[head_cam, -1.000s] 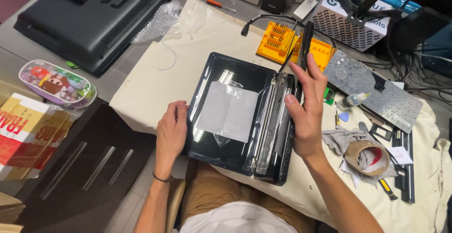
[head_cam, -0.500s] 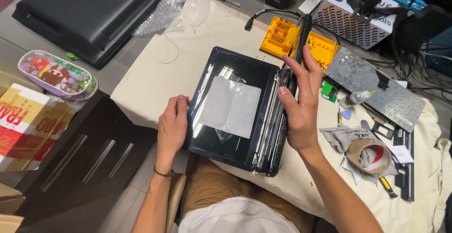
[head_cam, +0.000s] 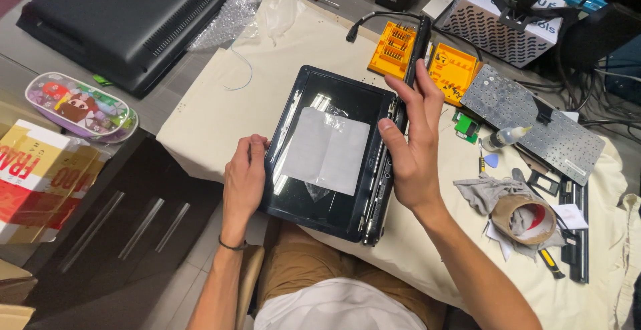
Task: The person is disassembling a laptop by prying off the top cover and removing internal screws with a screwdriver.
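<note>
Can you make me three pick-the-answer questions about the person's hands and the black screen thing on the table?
1. Where is the left hand?
A. on the black screen panel's left edge
B. on the roll of tape
C. on the pencil case

2. What colour are the two open screwdriver bit trays?
A. green
B. orange
C. white

3. How does the black screen panel lie?
A. standing upright
B. flat on the cream cloth
C. folded in half

Answers: 1 A, its fingers curl over that edge. 2 B, both trays look orange. 3 B, it rests flat on the cream cloth, with the right hand at its right edge.
</note>
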